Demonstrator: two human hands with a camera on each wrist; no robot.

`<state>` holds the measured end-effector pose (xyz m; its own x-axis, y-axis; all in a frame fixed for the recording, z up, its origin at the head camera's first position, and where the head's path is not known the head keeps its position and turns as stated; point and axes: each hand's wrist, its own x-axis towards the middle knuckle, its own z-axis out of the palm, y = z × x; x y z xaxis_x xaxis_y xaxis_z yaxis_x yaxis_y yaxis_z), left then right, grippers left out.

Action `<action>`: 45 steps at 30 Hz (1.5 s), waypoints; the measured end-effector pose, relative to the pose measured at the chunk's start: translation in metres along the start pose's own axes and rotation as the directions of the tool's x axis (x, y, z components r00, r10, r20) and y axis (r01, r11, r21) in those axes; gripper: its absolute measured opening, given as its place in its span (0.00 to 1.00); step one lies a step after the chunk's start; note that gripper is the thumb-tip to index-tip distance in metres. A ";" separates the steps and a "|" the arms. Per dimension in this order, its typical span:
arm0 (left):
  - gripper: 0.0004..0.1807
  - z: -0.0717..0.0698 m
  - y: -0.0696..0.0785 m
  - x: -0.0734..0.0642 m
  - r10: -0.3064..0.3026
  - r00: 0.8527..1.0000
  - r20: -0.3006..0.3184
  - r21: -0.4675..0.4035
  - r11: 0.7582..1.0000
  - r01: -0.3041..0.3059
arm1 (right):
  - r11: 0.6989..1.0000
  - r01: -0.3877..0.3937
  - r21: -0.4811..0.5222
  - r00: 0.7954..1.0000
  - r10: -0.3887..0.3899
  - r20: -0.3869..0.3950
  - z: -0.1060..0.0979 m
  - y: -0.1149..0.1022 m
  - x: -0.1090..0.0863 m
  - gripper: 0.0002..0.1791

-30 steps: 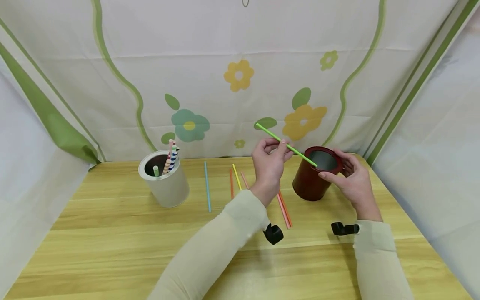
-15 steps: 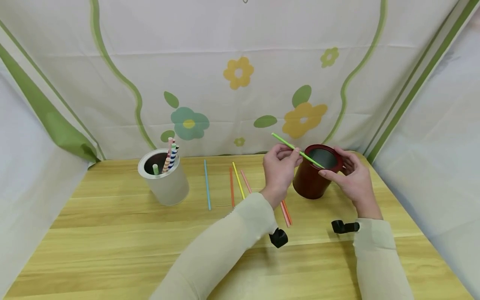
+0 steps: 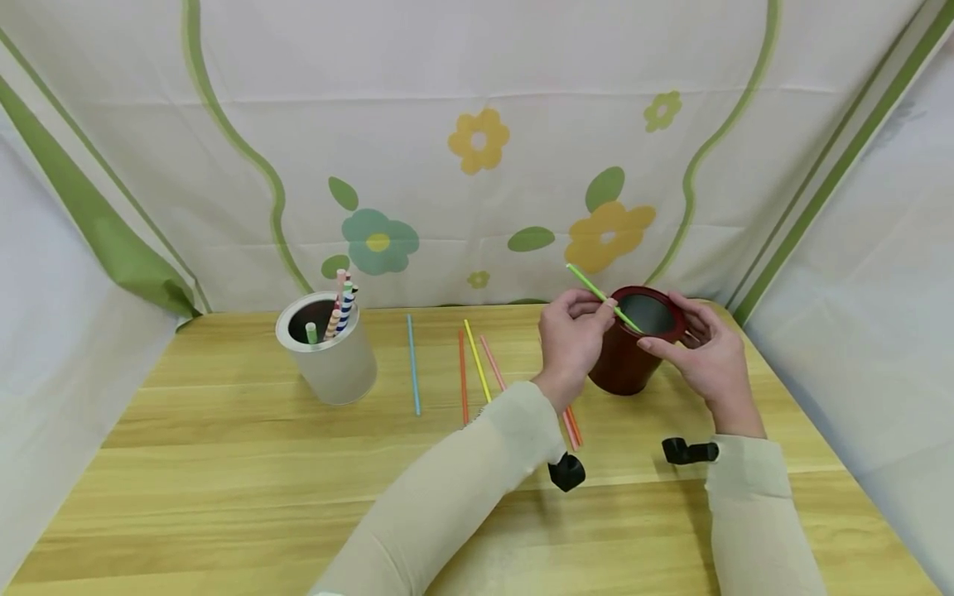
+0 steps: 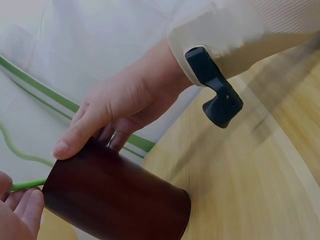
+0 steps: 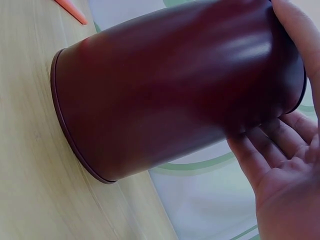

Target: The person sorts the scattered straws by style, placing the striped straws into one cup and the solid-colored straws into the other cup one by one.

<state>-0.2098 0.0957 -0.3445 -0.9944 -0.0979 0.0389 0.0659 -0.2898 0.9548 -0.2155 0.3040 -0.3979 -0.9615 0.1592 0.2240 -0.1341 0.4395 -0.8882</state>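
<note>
My left hand (image 3: pixel 574 341) pinches a light green straw (image 3: pixel 585 281) between thumb and fingers. The straw slants down to the right, its lower end inside the mouth of a dark red cup (image 3: pixel 622 364). Around the cup's upper right side, near the rim, my right hand (image 3: pixel 711 364) curls its thumb and fingers. In the left wrist view the straw (image 4: pixel 27 184) meets the cup's rim, with part of my left hand (image 4: pixel 17 215) beside it. The right wrist view shows the cup's wall (image 5: pixel 150 95) close up, its base on the table.
A white cup (image 3: pixel 335 368) with several striped straws stands at the left. Between the cups lie a blue straw (image 3: pixel 413 364), a red straw (image 3: pixel 463 377), a yellow straw (image 3: pixel 478 360) and pink and orange ones, partly hidden by my left arm. A flowered curtain (image 3: pixel 447 66) hangs behind the table.
My left hand has moved right, closer to the dark red cup, and the green straw's upper end has shifted right and slightly down. The right hand and the cup stay put.
</note>
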 end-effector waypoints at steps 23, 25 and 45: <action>0.07 -0.003 0.002 -0.001 -0.026 1.000 0.013 0.039 0.999 0.026 | 1.000 0.012 0.020 1.000 -0.012 -0.007 0.003 0.000 0.000 0.46; 0.09 -0.004 0.003 -0.002 -0.024 0.999 0.024 0.060 0.998 0.023 | 1.000 0.014 0.020 1.000 -0.013 -0.007 0.004 0.000 0.000 0.46; 0.11 -0.006 0.004 -0.005 -0.049 0.997 0.064 0.182 0.983 0.037 | 0.999 0.031 0.028 0.999 -0.031 -0.009 0.003 0.003 -0.001 0.45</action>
<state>-0.2043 0.0888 -0.3424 -0.9997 -0.0221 0.0107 0.0132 -0.1147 0.9933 -0.2159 0.3025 -0.4017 -0.9547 0.1537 0.2549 -0.1707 0.4190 -0.8918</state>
